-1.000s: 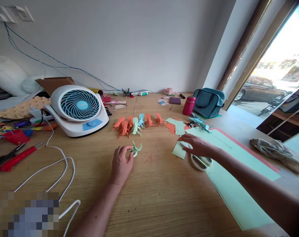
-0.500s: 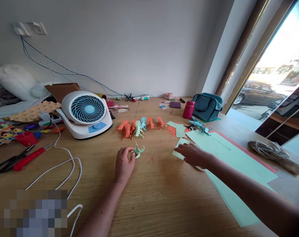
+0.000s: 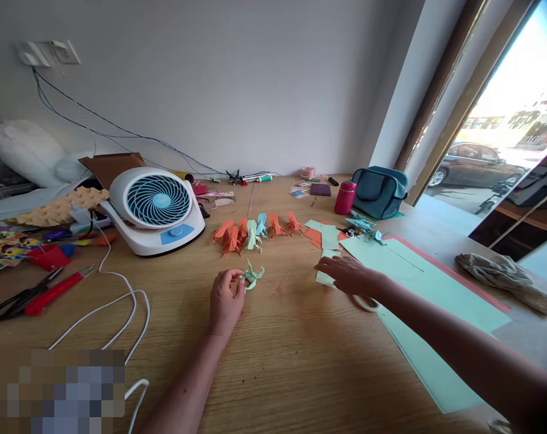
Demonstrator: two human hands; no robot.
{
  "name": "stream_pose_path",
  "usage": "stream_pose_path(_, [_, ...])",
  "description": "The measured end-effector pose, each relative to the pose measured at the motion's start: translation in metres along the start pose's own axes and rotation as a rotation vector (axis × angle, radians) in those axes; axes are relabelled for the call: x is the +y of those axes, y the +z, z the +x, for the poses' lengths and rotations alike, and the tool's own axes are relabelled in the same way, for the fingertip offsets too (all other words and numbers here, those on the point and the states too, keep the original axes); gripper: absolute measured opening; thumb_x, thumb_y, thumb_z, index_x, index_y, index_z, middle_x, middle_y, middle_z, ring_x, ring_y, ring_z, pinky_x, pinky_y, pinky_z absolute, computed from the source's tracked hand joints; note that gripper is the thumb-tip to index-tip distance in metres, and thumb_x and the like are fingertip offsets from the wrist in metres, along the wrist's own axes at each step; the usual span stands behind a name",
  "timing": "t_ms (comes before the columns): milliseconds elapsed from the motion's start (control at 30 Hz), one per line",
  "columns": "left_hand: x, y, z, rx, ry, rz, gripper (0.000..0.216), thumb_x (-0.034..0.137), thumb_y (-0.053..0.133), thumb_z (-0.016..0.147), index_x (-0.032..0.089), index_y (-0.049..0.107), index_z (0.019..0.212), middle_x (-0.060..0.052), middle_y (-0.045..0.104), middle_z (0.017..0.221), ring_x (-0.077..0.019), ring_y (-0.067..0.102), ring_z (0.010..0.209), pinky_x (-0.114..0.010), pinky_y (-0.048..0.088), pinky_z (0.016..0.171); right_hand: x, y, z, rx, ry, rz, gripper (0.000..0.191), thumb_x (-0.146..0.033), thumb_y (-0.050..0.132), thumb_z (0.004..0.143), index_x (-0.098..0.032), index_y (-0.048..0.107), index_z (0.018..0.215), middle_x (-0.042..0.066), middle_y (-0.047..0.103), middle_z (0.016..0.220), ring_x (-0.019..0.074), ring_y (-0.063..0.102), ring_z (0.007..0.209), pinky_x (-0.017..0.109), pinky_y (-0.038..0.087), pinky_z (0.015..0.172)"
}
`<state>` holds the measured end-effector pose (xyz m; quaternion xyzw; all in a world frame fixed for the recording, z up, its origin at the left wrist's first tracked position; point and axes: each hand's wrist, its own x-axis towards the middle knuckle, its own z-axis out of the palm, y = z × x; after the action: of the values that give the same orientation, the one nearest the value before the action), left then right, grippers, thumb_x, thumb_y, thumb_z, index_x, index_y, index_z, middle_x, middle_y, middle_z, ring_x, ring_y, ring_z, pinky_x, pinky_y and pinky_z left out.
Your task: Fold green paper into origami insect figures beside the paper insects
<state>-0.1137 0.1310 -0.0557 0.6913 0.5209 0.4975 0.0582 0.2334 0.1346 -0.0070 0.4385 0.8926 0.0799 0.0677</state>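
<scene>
My left hand (image 3: 226,298) rests on the wooden table, thumb and fingers pinched on a light green folded-paper figure (image 3: 254,276) with thin curved points. Over a small light green paper piece (image 3: 325,278) reaches my right hand (image 3: 339,271), palm down with its fingers stretched out; whether the fingertips touch the paper is unclear. Beyond both hands stands a row of folded-paper figures, among them an orange one (image 3: 231,241), a pale green one (image 3: 252,235) and a blue one (image 3: 261,224). Under my right forearm lies a roll of tape (image 3: 366,303), partly hidden.
Large light green sheets (image 3: 436,313) cover the right side. Behind them are blue paper figures (image 3: 363,224), a pink bottle (image 3: 345,198) and a teal bag (image 3: 380,193). At left stand a fan (image 3: 160,208), scissors (image 3: 22,298), a red-handled cutter (image 3: 56,292) and a white cable (image 3: 132,295).
My right hand has shifted slightly left over the small green paper, and more of the tape roll shows. My left hand keeps its pinch on the green paper figure.
</scene>
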Motion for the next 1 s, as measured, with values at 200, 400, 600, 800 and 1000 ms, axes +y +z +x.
stream_pose_path(200, [-0.003, 0.002, 0.002, 0.001, -0.067, -0.033, 0.010, 0.023, 0.053, 0.083, 0.021, 0.060, 0.088, -0.005, 0.067, 0.089, -0.0192, 0.063, 0.079, -0.030, 0.049, 0.068, 0.011, -0.003, 0.006, -0.037, -0.096, 0.069, 0.037, 0.001, 0.051, 0.077, -0.020, 0.062, 0.105, 0.006, 0.065, 0.103, 0.0163, 0.061, 0.078, 0.027, 0.038, 0.067])
stream_pose_path(400, [-0.004, 0.000, 0.001, 0.014, -0.101, -0.041, 0.012, 0.026, 0.053, 0.082, 0.021, 0.061, 0.089, -0.005, 0.068, 0.090, -0.0187, 0.064, 0.080, -0.029, 0.050, 0.068, 0.003, -0.004, 0.018, 0.178, 0.018, 0.131, 0.019, -0.009, 0.053, 0.084, -0.022, 0.064, 0.091, 0.003, 0.068, 0.090, 0.0157, 0.062, 0.079, 0.025, 0.039, 0.069])
stream_pose_path(600, [-0.007, 0.001, 0.001, 0.003, -0.138, -0.039, 0.012, 0.028, 0.054, 0.083, 0.021, 0.062, 0.089, -0.005, 0.069, 0.091, -0.0186, 0.065, 0.079, -0.029, 0.051, 0.068, 0.048, -0.025, 0.028, 0.548, 0.483, 0.179, 0.023, -0.023, 0.041, 0.094, -0.020, 0.061, 0.104, 0.006, 0.072, 0.086, 0.0189, 0.063, 0.070, 0.027, 0.041, 0.064])
stream_pose_path(800, [-0.009, 0.000, 0.001, -0.010, -0.172, -0.036, 0.013, 0.031, 0.055, 0.084, 0.022, 0.063, 0.088, -0.004, 0.069, 0.091, -0.0186, 0.064, 0.079, -0.029, 0.051, 0.068, 0.111, -0.027, 0.034, 0.706, 0.765, 0.135, 0.034, -0.026, 0.034, 0.097, -0.015, 0.061, 0.113, 0.015, 0.072, 0.094, 0.0282, 0.066, 0.084, 0.034, 0.043, 0.071])
stream_pose_path(1000, [-0.011, 0.000, 0.001, -0.031, -0.189, -0.038, 0.015, 0.034, 0.056, 0.084, 0.022, 0.064, 0.088, -0.004, 0.068, 0.092, -0.0191, 0.064, 0.080, -0.030, 0.051, 0.069, 0.101, 0.016, 0.020, 0.489, 0.436, 0.192, 0.025, -0.025, 0.055, 0.089, -0.023, 0.067, 0.112, 0.006, 0.073, 0.111, 0.0226, 0.065, 0.105, 0.033, 0.044, 0.093])
